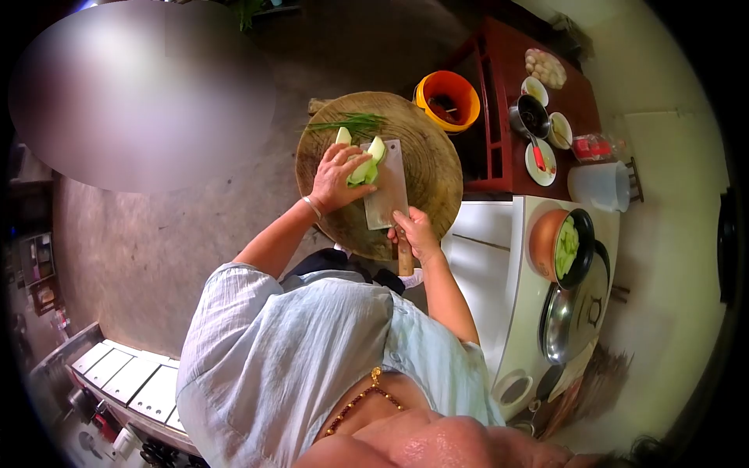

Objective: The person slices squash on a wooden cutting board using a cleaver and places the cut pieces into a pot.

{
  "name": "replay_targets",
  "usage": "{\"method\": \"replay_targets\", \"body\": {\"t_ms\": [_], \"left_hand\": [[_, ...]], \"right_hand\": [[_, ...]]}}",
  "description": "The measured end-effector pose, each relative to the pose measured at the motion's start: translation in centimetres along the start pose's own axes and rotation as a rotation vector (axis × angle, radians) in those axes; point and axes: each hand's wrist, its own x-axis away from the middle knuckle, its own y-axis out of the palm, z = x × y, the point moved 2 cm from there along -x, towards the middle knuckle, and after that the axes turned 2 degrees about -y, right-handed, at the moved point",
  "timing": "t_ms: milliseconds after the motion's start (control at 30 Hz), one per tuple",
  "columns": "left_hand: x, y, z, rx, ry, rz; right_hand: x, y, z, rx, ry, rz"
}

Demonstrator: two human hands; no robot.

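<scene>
Grey concrete floor (187,242) spreads out around you, and on it, straight in front of you, stands a thick round wooden chopping block (438,175). Pale-green vegetable pieces (360,171) are gathered on the block, left of its middle, with a bunch of thin green stalks (355,122) lying just beyond them. Your left grip (335,178) is partly spread over the pieces, its fingers bent across them and its thumb toward the blade. Your right grip (413,235) is wrapped round the wooden handle (405,257) of a cleaver (386,191). Its broad blade reaches away from you over the block, right beside the vegetable; you cannot tell from this view whether your left thumb touches the metal.

Past the block, to your right, sits an orange-yellow bucket (426,100) with dark contents. Farther right, a red-brown surface (573,90) carries a bag of eggs (544,69), a dark saucepan (530,117) with a red handle, two bowls (560,130) and a white plate (540,173). Nearer your right side, a white surface (524,312) holds a pot (543,242), reddish-brown outside and dark inside, with pale-green slices (567,248) in it, and a round metal lid (573,316) just beside it.
</scene>
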Motion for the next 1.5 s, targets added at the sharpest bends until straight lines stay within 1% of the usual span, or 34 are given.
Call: {"method": "replay_targets", "body": {"t_ms": [33, 133, 167, 267, 367, 567, 667, 767, 867, 1033, 1133, 1300, 1433, 1500], "left_hand": [[0.4, -0.1, 0.1, 0.033, 0.012, -0.007], [1.1, -0.4, 0.3, 0.021, -0.041, 0.047], [1.2, -0.5, 0.4, -0.024, -0.081, 0.036], [0.9, 0.2, 0.5, -0.043, -0.176, 0.134], [0.4, 0.2, 0.7, -0.112, -0.123, 0.093], [0.6, 0.7, -0.4, -0.088, -0.147, 0.117], [0.8, 0.8, -0.8, -0.034, -0.189, 0.199], [1.2, 1.3, -1.8, 0.112, -0.208, 0.315], [1.7, 1.4, -2.3, 0.3, -0.291, 0.319], [2.4, 1.1, -0.9, 0.305, -0.189, 0.323], [2.2, 1.4, -0.8, 0.297, -0.221, 0.349], [1.9, 1.5, 0.3, 0.311, -0.166, 0.347], [0.9, 2.3, 2.6, 0.344, -0.144, 0.315], [-0.2, 3.2, 4.0, 0.356, -0.114, 0.26]], "right_hand": [[0.3, -0.4, 0.2, -0.028, -0.002, 0.002], [0.8, -1.3, 0.8, -0.07, -0.021, 0.046], [0.8, -1.5, 1.0, -0.077, -0.014, 0.052], [0.6, -0.3, 0.7, -0.107, -0.006, 0.056], [-0.1, 1.2, 1.3, -0.109, -0.008, 0.019], [-1.8, 4.2, 1.4, -0.102, 0.003, -0.032], [-2.2, 5.1, 1.7, -0.1, 0.0, -0.038], [-1.8, 6.5, 1.7, -0.139, 0.015, -0.021], [-1.4, 6.9, 1.0, -0.155, 0.036, -0.001], [-1.5, 5.9, 2.3, -0.129, -0.006, -0.041], [-1.2, 6.0, 2.2, -0.091, -0.042, -0.019], [-0.7, 4.9, 2.3, -0.143, -0.045, -0.028], [1.0, 3.5, 2.1, -0.171, -0.047, 0.026], [2.1, 2.4, 1.6, -0.177, -0.078, 0.085]]}}
